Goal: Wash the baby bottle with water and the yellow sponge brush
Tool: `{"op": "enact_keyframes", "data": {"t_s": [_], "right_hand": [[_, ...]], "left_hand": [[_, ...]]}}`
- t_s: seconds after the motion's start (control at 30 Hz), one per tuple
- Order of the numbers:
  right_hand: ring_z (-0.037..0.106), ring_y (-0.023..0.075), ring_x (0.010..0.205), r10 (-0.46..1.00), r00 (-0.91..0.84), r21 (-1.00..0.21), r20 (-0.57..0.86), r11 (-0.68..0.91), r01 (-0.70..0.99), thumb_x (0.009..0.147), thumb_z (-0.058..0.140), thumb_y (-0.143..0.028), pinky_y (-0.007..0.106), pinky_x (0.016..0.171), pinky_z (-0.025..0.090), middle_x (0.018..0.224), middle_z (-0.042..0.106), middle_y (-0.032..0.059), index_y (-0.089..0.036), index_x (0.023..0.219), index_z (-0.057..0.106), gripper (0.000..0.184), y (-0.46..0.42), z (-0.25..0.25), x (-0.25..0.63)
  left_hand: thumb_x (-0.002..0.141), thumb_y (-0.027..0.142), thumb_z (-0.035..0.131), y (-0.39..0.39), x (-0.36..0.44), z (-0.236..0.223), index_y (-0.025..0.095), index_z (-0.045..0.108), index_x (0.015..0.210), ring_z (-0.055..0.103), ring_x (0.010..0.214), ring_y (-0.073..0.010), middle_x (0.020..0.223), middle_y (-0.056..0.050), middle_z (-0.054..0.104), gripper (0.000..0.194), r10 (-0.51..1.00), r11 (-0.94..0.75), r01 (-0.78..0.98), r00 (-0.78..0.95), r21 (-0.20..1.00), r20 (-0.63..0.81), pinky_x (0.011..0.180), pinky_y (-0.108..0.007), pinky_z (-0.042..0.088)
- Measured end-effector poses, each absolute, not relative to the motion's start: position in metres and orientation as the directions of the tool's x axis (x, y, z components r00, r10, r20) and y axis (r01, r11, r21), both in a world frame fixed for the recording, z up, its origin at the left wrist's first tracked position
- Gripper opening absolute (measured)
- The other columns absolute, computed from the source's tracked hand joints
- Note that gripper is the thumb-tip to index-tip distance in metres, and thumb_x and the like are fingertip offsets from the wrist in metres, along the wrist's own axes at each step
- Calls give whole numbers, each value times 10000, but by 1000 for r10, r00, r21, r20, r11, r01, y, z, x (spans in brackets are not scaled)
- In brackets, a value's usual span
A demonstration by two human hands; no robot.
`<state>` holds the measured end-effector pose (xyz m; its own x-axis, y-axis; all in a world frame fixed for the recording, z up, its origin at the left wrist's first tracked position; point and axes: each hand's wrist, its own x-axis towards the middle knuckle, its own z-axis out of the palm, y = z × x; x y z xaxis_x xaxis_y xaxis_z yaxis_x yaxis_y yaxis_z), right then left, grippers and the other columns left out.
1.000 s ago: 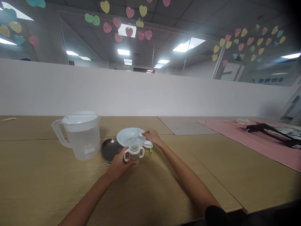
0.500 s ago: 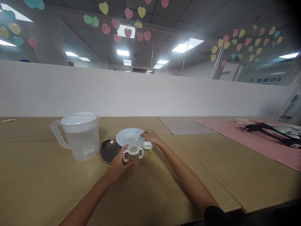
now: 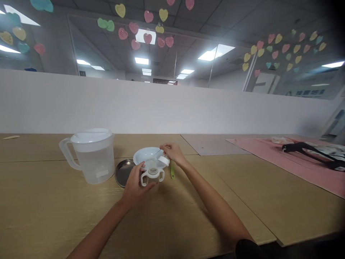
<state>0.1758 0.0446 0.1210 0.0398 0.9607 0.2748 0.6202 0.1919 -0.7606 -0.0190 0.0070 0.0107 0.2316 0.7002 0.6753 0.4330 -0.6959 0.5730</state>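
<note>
A small clear baby bottle (image 3: 153, 177) with a white two-handled ring stands uncapped on the table. My left hand (image 3: 135, 183) is closed about its left side, thumb in front and fingers behind. Just beyond it, my right hand (image 3: 172, 153) grips a tilted white bottle cap (image 3: 163, 160), held up off the table at the rim of a white bowl (image 3: 140, 155). A thin, straw-like piece runs across the bowl by my right fingertips; what it joins to is unclear. Under my right wrist lies a green handle (image 3: 172, 171), its far end hidden.
A lidded translucent pitcher (image 3: 94, 158) holding clear liquid stands at the left. Beside it is a round dark metal tray (image 3: 124, 174). At the right, a pink cloth (image 3: 272, 158) carries a black strap-like object (image 3: 309, 149). A low white partition (image 3: 172, 108) runs behind the table.
The white cap has come up off the table beside the green handle, tilted and moved left with my right hand. My left hand stays at the bottle, its fingers slightly shifted.
</note>
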Motion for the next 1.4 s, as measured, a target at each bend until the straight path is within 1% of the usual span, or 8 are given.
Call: {"op": "enact_keyframes", "data": {"t_s": [0.1,0.23,0.47,0.6,0.87,1.0,1.27,1.4], "right_hand": [[526,84,508,885,33,-745,465,371,554,787,573,-392,180,493,389,649,648,14,-153,793,676,260,25,132,158],[553,96,557,829,-24,-701,559,487,522,765,603,-382,199,535,425,706,667,12,-178,754,677,217,2,142,145],[590,110,680,854,-165,-720,494,508,473,743,620,-319,217,629,458,831,679,23,-164,912,674,236,5,147,157],[568,110,663,859,-167,-676,484,488,552,699,598,-246,198,593,417,747,656,2,-156,875,666,209,10,142,161],[475,96,620,827,-233,-502,512,508,700,654,554,-170,181,550,308,651,573,-32,-169,775,616,136,13,136,162],[492,95,630,827,-239,-528,510,520,672,672,547,-174,181,568,323,668,586,-27,-169,787,620,136,15,134,164],[527,82,504,945,-219,-934,241,287,213,644,553,-169,183,512,399,569,572,-32,-144,725,605,99,26,129,165],[504,55,494,963,-160,-968,215,188,-169,665,544,-193,157,499,408,564,540,-35,-149,655,539,45,30,137,169]], "left_hand": [[729,465,642,2,-12,29,189,362,1306,523,1062,-251,1211,-132,505,698,616,-751,410,154,517,772,877,-392,441],[823,419,547,1,4,59,210,428,1266,535,1046,-234,1192,-115,540,503,607,-750,369,54,549,793,860,-380,448],[824,397,560,18,10,84,210,523,1151,552,999,-207,1106,-73,593,378,582,-760,357,1,544,813,865,-355,448],[825,395,554,22,9,80,210,523,1138,543,1043,-215,1129,-71,591,365,576,-774,372,79,512,814,892,-359,438],[806,443,556,23,14,65,204,503,1147,573,1049,-228,1144,-74,619,419,692,-692,390,117,607,713,881,-359,445],[810,456,551,23,11,61,205,501,1157,568,1072,-230,1169,-74,615,432,690,-687,415,115,597,714,898,-359,438],[832,472,518,24,0,61,204,474,1189,568,1094,-213,1205,-73,602,448,685,-707,399,183,583,705,897,-328,438],[817,492,525,28,-5,54,195,460,1177,577,1083,-222,1190,-92,610,471,744,-653,369,146,662,652,890,-340,441]]}}
